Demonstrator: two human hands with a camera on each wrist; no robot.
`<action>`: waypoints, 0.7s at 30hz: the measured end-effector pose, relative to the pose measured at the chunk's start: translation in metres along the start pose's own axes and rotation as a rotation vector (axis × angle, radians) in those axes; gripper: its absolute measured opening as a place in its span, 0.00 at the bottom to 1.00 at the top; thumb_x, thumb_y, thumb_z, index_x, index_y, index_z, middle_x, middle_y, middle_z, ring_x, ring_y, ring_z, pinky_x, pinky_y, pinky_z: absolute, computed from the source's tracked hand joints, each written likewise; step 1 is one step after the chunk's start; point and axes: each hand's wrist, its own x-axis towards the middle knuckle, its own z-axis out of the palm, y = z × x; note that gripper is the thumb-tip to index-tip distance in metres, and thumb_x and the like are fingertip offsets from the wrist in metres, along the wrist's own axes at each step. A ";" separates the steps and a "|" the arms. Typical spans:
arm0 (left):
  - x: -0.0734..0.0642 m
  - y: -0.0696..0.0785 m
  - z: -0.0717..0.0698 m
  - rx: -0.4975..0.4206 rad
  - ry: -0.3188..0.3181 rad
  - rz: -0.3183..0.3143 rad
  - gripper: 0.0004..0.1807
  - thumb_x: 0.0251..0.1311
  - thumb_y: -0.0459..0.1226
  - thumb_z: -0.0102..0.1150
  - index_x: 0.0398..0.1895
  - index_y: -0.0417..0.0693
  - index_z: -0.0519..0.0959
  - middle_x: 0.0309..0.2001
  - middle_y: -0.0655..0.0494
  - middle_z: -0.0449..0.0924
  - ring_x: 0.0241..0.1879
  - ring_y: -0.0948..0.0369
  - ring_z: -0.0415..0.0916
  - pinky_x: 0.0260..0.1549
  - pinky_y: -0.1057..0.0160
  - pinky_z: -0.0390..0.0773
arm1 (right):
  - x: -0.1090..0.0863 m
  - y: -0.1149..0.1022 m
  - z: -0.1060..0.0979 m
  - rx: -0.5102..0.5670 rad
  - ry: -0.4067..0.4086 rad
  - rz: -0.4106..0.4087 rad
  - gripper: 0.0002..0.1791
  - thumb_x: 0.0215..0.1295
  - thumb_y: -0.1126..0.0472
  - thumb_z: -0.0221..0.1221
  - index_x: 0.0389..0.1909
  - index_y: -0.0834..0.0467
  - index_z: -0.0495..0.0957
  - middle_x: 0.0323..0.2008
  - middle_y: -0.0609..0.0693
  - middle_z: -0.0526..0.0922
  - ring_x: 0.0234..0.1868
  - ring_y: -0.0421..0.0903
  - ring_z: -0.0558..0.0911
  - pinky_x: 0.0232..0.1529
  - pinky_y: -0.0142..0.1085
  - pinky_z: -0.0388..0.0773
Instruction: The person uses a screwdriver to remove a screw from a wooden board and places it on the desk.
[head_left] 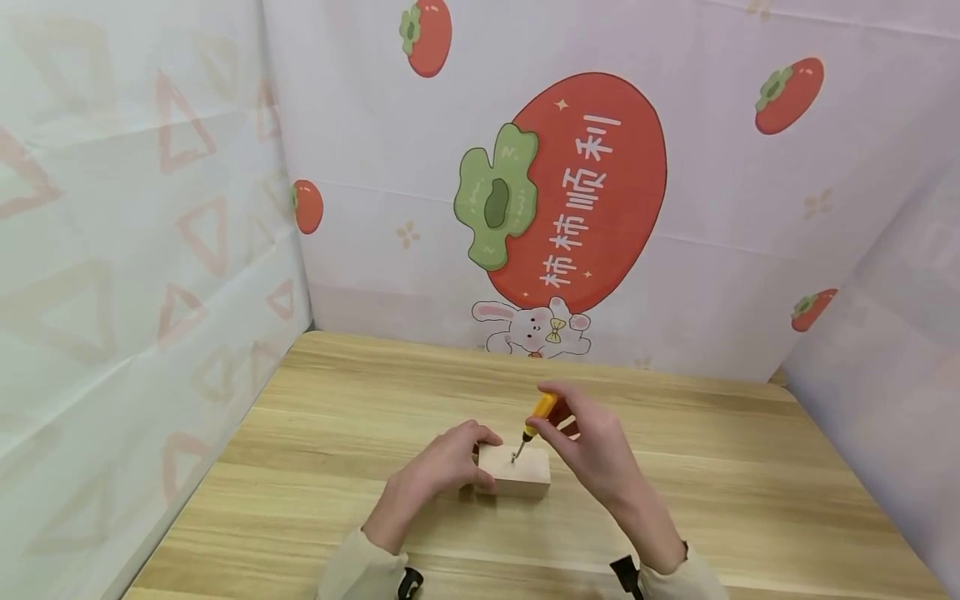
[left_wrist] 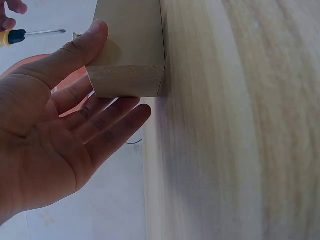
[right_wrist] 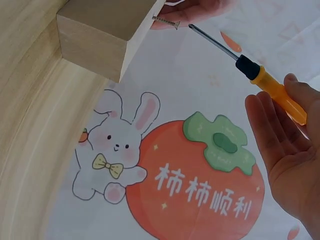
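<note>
Screwdriver with a stubby yellow-orange handle, black collar and slim metal shaft is gripped by the right hand, handle pinched between thumb and fingers, and it's angled down over a small pale rectangular wooden block. Left end of that block is clamped by the left hand, thumb on one side and fingers on the other. Around the middle of the block's top, a brassy threaded metal screw is stuck in, plenty of thread showing, so this gets read as screw driving, nowhere near finished. Tip and screw head aren't touching in either wrist view, though they're real close. What's probably called for next: tip lined up and seated in the head, shaft tilted more upright over the block, then turning while the block is kept pinned. Slipping off seems likely if it's turned at that slant. As for room, the light wood-grain tabletop runs on well to both sides of the block, far edge well beyond it, with the white fruit-printed cloth backdrop behind that, so nothing should be bumped. Only the left thumb, just beside the screw, needs to be watched.
</note>
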 end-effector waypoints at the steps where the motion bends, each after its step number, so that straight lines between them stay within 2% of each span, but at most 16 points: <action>1: 0.000 0.000 0.000 0.000 -0.001 -0.001 0.30 0.39 0.40 0.76 0.50 0.46 0.78 0.39 0.59 0.75 0.38 0.62 0.70 0.39 0.64 0.71 | 0.001 0.000 0.002 -0.003 0.000 -0.001 0.27 0.50 0.63 0.69 0.53 0.55 0.72 0.30 0.41 0.80 0.28 0.35 0.78 0.30 0.22 0.75; 12: 0.003 0.000 0.002 -0.015 -0.011 -0.027 0.30 0.38 0.40 0.76 0.50 0.46 0.79 0.39 0.60 0.74 0.38 0.61 0.70 0.39 0.63 0.71 | 0.006 -0.004 0.007 -0.026 -0.010 -0.024 0.25 0.51 0.63 0.69 0.52 0.55 0.74 0.30 0.42 0.80 0.28 0.36 0.79 0.30 0.21 0.75; 17: 0.004 0.001 0.001 -0.031 -0.013 -0.038 0.30 0.38 0.40 0.76 0.50 0.46 0.79 0.39 0.60 0.75 0.38 0.61 0.70 0.40 0.62 0.71 | 0.011 -0.009 0.010 -0.043 0.027 -0.047 0.20 0.53 0.62 0.67 0.48 0.55 0.77 0.27 0.41 0.80 0.24 0.34 0.77 0.28 0.22 0.74; 21: 0.005 -0.001 0.001 -0.021 -0.011 -0.047 0.30 0.38 0.41 0.76 0.50 0.47 0.79 0.40 0.60 0.75 0.38 0.62 0.70 0.40 0.62 0.72 | 0.015 -0.011 0.012 -0.087 0.053 0.001 0.17 0.55 0.60 0.66 0.46 0.54 0.77 0.22 0.40 0.78 0.19 0.32 0.74 0.24 0.21 0.72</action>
